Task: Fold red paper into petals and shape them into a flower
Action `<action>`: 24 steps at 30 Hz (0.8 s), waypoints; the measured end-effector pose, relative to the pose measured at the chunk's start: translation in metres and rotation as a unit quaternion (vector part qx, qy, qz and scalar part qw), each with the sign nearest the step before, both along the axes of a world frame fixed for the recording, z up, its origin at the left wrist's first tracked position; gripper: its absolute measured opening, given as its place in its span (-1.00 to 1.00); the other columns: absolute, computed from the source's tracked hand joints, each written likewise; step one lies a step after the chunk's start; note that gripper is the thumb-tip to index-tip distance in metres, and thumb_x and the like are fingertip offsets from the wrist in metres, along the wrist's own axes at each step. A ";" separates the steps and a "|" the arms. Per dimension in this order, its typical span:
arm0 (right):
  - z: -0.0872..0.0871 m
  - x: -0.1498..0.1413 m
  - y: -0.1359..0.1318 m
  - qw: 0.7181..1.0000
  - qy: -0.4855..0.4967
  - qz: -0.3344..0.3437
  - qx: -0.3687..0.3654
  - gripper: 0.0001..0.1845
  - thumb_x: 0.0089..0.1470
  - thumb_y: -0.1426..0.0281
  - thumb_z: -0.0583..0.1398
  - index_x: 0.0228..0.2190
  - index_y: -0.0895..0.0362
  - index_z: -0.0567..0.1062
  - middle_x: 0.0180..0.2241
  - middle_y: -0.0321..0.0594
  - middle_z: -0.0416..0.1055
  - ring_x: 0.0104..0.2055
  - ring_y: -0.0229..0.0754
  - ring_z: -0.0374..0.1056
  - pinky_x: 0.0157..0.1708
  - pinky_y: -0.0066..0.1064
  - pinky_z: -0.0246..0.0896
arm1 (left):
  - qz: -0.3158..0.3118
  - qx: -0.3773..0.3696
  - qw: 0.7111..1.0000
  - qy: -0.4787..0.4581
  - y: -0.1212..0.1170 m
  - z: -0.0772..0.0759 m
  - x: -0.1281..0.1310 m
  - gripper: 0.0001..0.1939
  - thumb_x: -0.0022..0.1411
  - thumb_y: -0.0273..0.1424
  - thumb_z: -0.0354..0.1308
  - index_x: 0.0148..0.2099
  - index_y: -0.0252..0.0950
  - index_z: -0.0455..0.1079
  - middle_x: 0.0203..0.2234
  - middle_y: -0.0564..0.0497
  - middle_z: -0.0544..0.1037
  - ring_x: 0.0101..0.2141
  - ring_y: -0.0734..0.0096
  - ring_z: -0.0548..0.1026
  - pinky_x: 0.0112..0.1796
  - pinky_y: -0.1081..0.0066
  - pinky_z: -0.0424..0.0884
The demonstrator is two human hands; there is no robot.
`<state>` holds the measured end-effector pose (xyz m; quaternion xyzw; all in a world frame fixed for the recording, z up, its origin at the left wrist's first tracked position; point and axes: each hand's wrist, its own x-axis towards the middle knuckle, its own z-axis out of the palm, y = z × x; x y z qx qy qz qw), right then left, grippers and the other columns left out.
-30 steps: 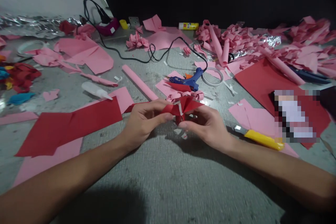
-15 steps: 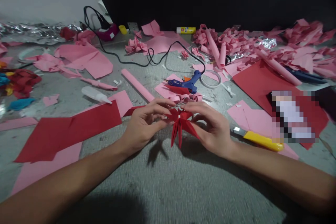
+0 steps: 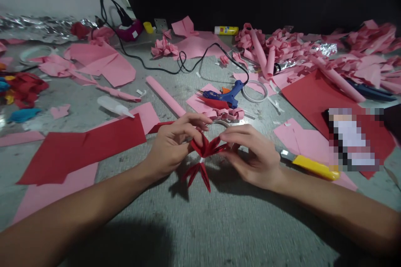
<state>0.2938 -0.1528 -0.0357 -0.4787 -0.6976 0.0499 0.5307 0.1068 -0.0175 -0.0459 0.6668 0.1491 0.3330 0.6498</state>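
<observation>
Between my two hands is a red folded-paper flower (image 3: pixel 203 150), bound at its middle by a narrow white band. Its upper folds fan apart, and its lower folds point down toward me. My left hand (image 3: pixel 171 142) pinches an upper-left fold between thumb and fingers. On the other side, my right hand (image 3: pixel 252 152) grips the tips of the right-hand folds. Behind the flower a roll of tape (image 3: pixel 221 123) is partly hidden. A blue glue gun (image 3: pixel 227 94) lies farther back, close to a chain of curled pink paper strips (image 3: pixel 227 114).
A yellow cutter knife (image 3: pixel 315 167) with its blade out lies by my right wrist, near a phone (image 3: pixel 352 139). Red paper (image 3: pixel 94 146) and a white squeeze bottle (image 3: pixel 114 106) are left. Pink scraps (image 3: pixel 288 46) and a glue stick (image 3: pixel 226 30) line the back; a black cord (image 3: pixel 140 66) crosses there.
The flower has tilted and shifted slightly left, so its white band and spread upper folds show more. My fingers have moved along the folds. The camera view has shifted slightly.
</observation>
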 end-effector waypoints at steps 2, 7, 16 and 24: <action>0.001 0.000 0.000 1.000 -0.017 -0.008 0.007 -0.64 0.29 0.55 0.36 0.08 0.07 0.59 -0.06 -0.06 0.63 -0.05 -0.09 0.62 -0.05 -0.25 0.64 | 0.001 -0.002 1.000 -0.002 0.000 -0.001 0.000 -0.80 0.24 -0.40 0.53 -0.41 -0.21 0.61 0.03 -0.07 0.64 -0.02 0.29 0.59 0.10 0.25 0.55; 0.002 0.000 -0.002 0.998 -0.052 -0.024 0.036 -0.63 0.26 0.58 0.36 0.06 0.07 0.60 -0.01 -0.05 0.63 -0.03 -0.09 0.62 -0.04 -0.26 0.64 | 0.000 -0.007 1.000 -0.002 0.001 -0.003 0.000 -0.80 0.25 -0.40 0.52 -0.41 -0.22 0.61 0.04 -0.06 0.62 -0.04 0.31 0.60 0.09 0.24 0.55; 0.000 0.001 -0.006 0.997 -0.069 -0.009 0.045 -0.54 0.22 0.60 0.39 0.11 0.05 0.62 0.04 -0.04 0.65 0.00 -0.07 0.64 -0.08 -0.27 0.66 | 0.015 -0.038 0.999 -0.007 0.001 0.000 0.002 -0.78 0.20 -0.40 0.54 -0.44 -0.22 0.59 0.02 -0.06 0.65 -0.02 0.28 0.60 0.12 0.20 0.54; 0.000 0.005 -0.006 0.992 -0.114 0.026 0.042 -0.27 0.21 0.68 0.34 0.36 0.10 0.46 0.23 0.13 0.58 0.10 0.04 0.65 -0.11 -0.16 0.68 | 0.016 -0.073 0.997 -0.015 0.002 0.000 0.003 -0.71 0.15 -0.27 0.59 -0.44 -0.23 0.56 -0.02 -0.07 0.67 -0.04 0.23 0.61 0.09 0.18 0.55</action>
